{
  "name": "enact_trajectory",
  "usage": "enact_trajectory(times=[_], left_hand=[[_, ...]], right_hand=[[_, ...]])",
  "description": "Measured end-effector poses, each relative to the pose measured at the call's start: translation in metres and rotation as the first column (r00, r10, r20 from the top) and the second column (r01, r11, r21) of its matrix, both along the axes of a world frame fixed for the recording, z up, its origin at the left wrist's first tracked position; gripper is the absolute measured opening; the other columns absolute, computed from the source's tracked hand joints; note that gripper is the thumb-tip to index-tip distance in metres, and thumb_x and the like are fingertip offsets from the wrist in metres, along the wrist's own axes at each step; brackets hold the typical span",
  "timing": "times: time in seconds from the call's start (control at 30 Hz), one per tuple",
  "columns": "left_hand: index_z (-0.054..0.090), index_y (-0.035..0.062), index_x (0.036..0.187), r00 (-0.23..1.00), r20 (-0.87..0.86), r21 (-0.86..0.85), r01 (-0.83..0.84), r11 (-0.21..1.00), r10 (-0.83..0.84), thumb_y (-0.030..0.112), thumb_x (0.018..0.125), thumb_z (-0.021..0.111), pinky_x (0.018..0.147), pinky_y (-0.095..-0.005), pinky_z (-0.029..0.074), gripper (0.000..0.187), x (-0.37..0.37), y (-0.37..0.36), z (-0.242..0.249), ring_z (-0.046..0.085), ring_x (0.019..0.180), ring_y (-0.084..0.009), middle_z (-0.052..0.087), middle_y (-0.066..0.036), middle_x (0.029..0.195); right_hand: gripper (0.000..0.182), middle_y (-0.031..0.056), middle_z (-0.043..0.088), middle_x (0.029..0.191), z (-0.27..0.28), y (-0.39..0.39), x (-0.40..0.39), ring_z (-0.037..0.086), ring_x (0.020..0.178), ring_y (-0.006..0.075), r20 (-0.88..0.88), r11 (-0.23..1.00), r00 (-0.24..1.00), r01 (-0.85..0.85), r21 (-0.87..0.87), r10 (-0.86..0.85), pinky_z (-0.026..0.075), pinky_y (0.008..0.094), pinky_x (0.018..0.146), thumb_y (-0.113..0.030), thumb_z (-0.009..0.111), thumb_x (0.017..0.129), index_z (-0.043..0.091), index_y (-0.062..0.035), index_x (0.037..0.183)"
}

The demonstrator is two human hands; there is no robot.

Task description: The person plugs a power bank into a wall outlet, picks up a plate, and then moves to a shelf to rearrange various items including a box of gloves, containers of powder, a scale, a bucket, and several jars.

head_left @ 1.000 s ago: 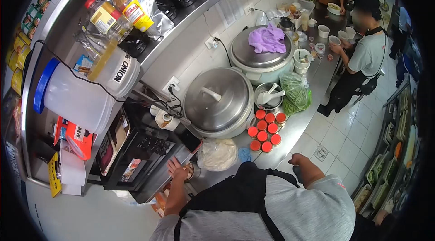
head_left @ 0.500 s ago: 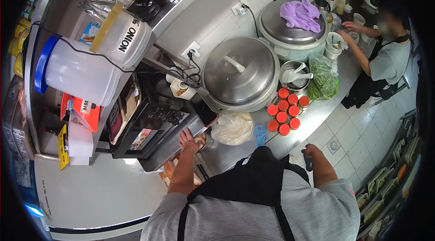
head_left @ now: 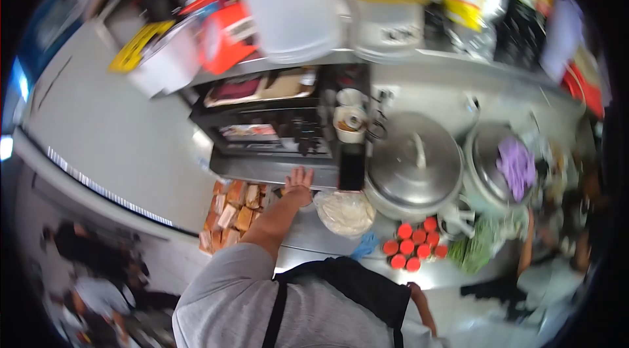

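My left hand [head_left: 299, 181] lies with fingers spread at the edge of the metal shelf [head_left: 262, 170], below a black microwave-like appliance [head_left: 275, 130]. Close to its right are a dark phone-like slab [head_left: 351, 166] and a clear plastic bag of something pale [head_left: 345, 212]. Pinkish-brown blocks or packets [head_left: 229, 214] lie stacked left of my forearm. My right hand [head_left: 417, 293] hangs low beside my black apron [head_left: 354, 286]. Its fingers are blurred and partly hidden, and whatever they may hold does not show.
Several red-lidded jars [head_left: 406, 247] and a blue cloth [head_left: 365, 245] sit on the counter near two large lidded pots [head_left: 415, 158]. A purple cloth [head_left: 516, 168] covers part of the farther pot. A co-worker [head_left: 553, 282] stands at right; other people [head_left: 105, 299] are at lower left.
The view has swung left, bringing the stacked blocks and people at lower left into sight. My left hand stays spread by the shelf. The dark object at my right hand no longer shows.
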State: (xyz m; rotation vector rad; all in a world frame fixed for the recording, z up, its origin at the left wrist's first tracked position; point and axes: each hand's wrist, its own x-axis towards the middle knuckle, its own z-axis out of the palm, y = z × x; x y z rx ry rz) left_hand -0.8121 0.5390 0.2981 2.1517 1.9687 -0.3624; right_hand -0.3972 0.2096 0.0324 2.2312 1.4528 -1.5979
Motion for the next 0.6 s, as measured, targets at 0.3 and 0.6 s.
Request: enact_trajectory(times=[0.3, 0.6], left_hand=[[0.006, 0.0175, 0.136, 0.988, 0.151, 0.023, 0.020, 1.000, -0.023, 0.015, 0.073, 0.049, 0.101, -0.0491, 0.005, 0.076, -0.010, -0.009, 0.011, -0.002, 0.130, -0.0318, -0.001, -0.012, 0.141], [0.010, 0.0154, 0.135, 0.940, 0.330, 0.070, 0.065, 0.995, -0.085, 0.022, 0.071, 0.057, 0.101, -0.0499, 0.002, 0.080, -0.024, -0.011, 0.010, -0.004, 0.129, -0.0338, 0.000, -0.014, 0.141]], right_hand=[[0.046, 0.0106, 0.058, 0.087, 0.149, 0.167, -0.041, 0.057, 0.084, 0.0197, -0.055, 0.804, 0.994, -0.040, 0.594, 0.091, 0.044, 0.0296, 0.072, -0.028, 0.055, 0.078, 0.045, -0.0023, 0.115], [0.051, 0.0177, 0.053, 0.107, 0.397, 0.255, -0.143, 0.055, 0.092, 0.0242, -0.121, 0.592, 0.975, -0.013, 0.806, 0.187, 0.044, 0.0324, 0.078, -0.018, 0.059, 0.076, 0.040, -0.0036, 0.120]])
